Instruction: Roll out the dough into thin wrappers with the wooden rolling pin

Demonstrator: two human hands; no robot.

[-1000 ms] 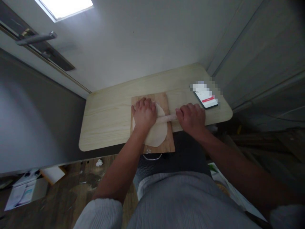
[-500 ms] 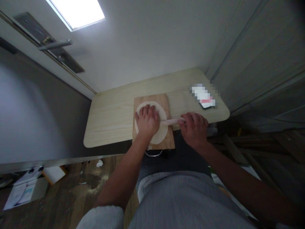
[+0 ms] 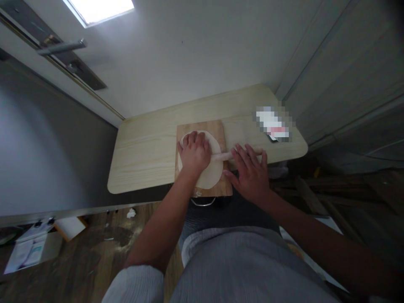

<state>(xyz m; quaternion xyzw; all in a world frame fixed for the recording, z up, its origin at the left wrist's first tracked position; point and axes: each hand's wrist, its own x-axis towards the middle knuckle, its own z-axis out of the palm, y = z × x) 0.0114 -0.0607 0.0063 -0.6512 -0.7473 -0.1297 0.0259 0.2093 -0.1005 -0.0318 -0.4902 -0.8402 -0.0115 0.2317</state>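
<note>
A round, flat sheet of dough (image 3: 211,176) lies on a wooden cutting board (image 3: 200,126). My left hand (image 3: 195,153) rests on the dough, palm down, with its fingers flat on the upper left part. A thin, pale rolling pin (image 3: 222,156) stretches sideways across the dough and past the board's right edge. Its left end meets the side of my left hand; whether it continues under the palm is hidden. My right hand (image 3: 249,172) lies over the right part of the pin, fingers stretched out and thumb apart, touching the pin from above.
The board sits on a narrow light-wood table (image 3: 142,153) with rounded corners and overhangs its front edge. A phone (image 3: 274,126), blurred out, lies at the table's right. A door with a metal handle (image 3: 63,46) stands behind. Below left, papers (image 3: 31,250) and a white scrap (image 3: 131,213) show.
My right hand has opened from its grip around the pin's end and moved slightly left along it, fingers now extended. My left hand stays on the dough. The view has shifted a little.
</note>
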